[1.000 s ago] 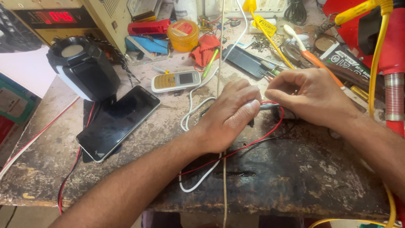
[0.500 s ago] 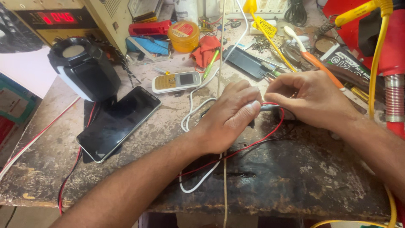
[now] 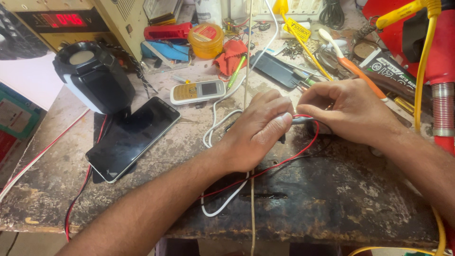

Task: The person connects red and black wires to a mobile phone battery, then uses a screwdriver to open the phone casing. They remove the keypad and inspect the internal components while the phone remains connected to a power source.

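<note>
— Head view from where you stand: what are the hands doing?

— Both are down on the worn workbench [image 3: 332, 199], close together near its middle. The left hand [image 3: 258, 130] is curled, knuckles up, fingers folded over a thin red wire [image 3: 284, 163]. The right hand [image 3: 348, 111] sits just beside it, fingers bent in and pinched toward the same spot where the wire comes out between the two hands.

— Is either hand open at all?

— No, both are closed down tight. Whatever small piece sits between the fingertips is hidden; I cannot tell what it is, only that the red wire loops out from there and runs back under the left wrist.

— And around them?

— A white cable [image 3: 222, 201] curves under the left forearm toward the front edge. Left of the hands lies a black smartphone [image 3: 135, 137], screen dark, and beyond it a small white and gold keypad phone [image 3: 198, 91]. A black round speaker [image 3: 95, 76] stands at the far left. A yellow round tin [image 3: 205, 40] and a red cloth [image 3: 231, 57] sit farther back, well apart from the hands.
</note>
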